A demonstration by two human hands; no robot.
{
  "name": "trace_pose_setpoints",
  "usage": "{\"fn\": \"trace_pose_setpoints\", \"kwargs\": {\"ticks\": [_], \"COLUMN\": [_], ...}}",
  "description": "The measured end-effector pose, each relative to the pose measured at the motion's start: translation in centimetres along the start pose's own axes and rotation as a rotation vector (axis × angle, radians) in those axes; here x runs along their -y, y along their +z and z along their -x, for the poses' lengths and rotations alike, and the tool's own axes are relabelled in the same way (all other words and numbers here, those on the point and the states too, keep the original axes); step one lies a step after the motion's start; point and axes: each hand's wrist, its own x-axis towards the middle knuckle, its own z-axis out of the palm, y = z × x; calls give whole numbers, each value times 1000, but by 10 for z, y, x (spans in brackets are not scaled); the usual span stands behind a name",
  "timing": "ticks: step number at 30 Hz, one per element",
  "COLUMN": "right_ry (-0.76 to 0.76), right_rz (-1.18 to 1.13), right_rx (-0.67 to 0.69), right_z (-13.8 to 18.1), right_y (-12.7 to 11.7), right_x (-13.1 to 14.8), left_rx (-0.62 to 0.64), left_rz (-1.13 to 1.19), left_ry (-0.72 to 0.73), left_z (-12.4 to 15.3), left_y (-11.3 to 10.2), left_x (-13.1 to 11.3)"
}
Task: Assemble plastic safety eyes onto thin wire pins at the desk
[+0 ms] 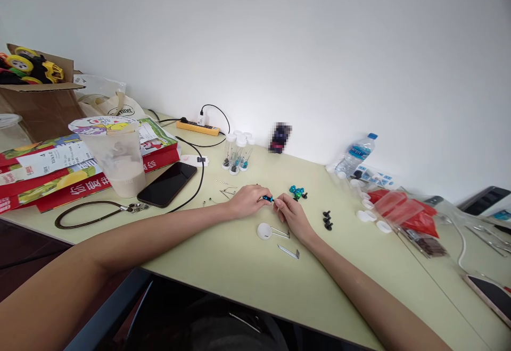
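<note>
Fingers of my left hand [248, 201] are closed around a small shiny blue metallic part [267, 198] with dark bits, whose tip sticks out to the right. Close against that tip, my right hand [291, 215] has its fingertips pinched together; what lies between them is too small to make out. Below the hands are a white cap [264, 231], thin metal pins by my right wrist, and a flat metal strip [288, 251]. Blue-green metallic pieces [296, 191] lie beyond my right hand, and several black pieces [327, 220] sit to its right.
Capped clear tubes [238, 153] stand behind my left hand. At left are a phone [167, 183], a cord loop [91, 214], a plastic cup [115, 154] and red boxes [159, 158]. White caps [366, 216], a red bag [423, 217] and a water bottle [356, 154] are at right.
</note>
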Motion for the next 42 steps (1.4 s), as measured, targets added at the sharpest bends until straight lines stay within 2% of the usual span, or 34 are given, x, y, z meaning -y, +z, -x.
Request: {"fn": "trace_pose_setpoints", "kwargs": {"ticks": [4,10,18,25,33,42], "right_ry": [-2,9,11,26,18,21], "right_rz": [-23,24,-34,10,-41,34], "right_rx": [-77,16,-61,37,-14,63], "right_z": [1,0,1,-2,0,-2], "right_y": [1,0,1,-1,0,-1], "right_x": [1,1,-3,-1,-1,-2], "left_rx": [8,1,-1,-10,6,3], "left_rz": [0,-10,-96,-108,-138,-138], "left_ry": [-34,33,49,89,62,97], "left_z": [0,0,2,3,3,3], "left_y": [-3,-1,3,4,5,3], "left_x": [-2,-2,2,0,2,0]}}
